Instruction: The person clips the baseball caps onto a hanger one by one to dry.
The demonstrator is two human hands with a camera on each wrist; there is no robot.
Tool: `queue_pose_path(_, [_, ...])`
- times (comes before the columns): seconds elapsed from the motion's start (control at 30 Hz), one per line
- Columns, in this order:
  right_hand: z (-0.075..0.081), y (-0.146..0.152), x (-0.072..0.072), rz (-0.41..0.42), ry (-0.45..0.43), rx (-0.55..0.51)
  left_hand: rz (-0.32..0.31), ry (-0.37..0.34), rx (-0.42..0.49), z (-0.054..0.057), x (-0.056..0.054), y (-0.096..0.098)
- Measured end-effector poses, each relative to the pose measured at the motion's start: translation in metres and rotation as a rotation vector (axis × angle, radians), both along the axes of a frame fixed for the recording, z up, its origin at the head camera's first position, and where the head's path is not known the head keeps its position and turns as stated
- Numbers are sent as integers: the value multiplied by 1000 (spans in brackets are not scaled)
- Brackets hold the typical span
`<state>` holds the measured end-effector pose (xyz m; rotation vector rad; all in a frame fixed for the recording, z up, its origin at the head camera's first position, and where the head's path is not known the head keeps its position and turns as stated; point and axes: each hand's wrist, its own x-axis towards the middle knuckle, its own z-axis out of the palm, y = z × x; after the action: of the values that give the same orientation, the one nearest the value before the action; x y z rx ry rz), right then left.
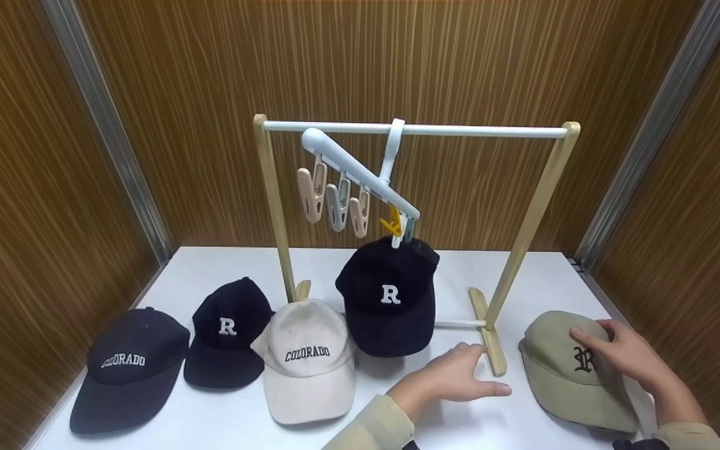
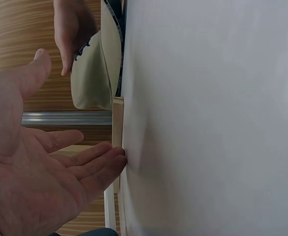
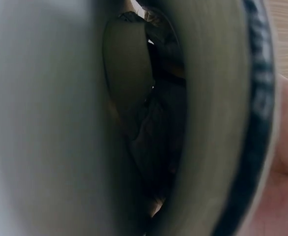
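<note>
An olive-green cap (image 1: 560, 369) with a dark letter on its front is at the right of the white table. My right hand (image 1: 632, 356) holds it by its right side, thumb across the front panel. In the right wrist view the cap's edge band (image 3: 259, 108) and inside fill the picture, very near the camera. My left hand (image 1: 450, 375) has its fingers spread and nothing in them, low over the table near the rack's right foot. A navy cap (image 1: 388, 300) with a white R hangs from clips on the hanger (image 1: 360, 172).
A wooden rack (image 1: 532, 219) with a white top bar (image 1: 479, 130) carries the hanger and its several clips (image 1: 338, 203). To the left lie a cream cap (image 1: 307, 369), a navy R cap (image 1: 225, 337) and a dark Colorado cap (image 1: 132, 369). Wood-grain panels (image 1: 222, 62) enclose the table.
</note>
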<state>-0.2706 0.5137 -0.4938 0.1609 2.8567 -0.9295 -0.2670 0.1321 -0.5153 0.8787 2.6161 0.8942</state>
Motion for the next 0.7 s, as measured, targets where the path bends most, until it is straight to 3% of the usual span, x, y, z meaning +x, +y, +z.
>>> queue_pose_path(0.4, [-2, -17, 0, 35, 8, -42, 26, -79, 55, -5, -3, 1])
queue_pose_path(0.7, [-4, -33, 1, 55, 68, -76, 39, -66, 78, 0, -6, 1])
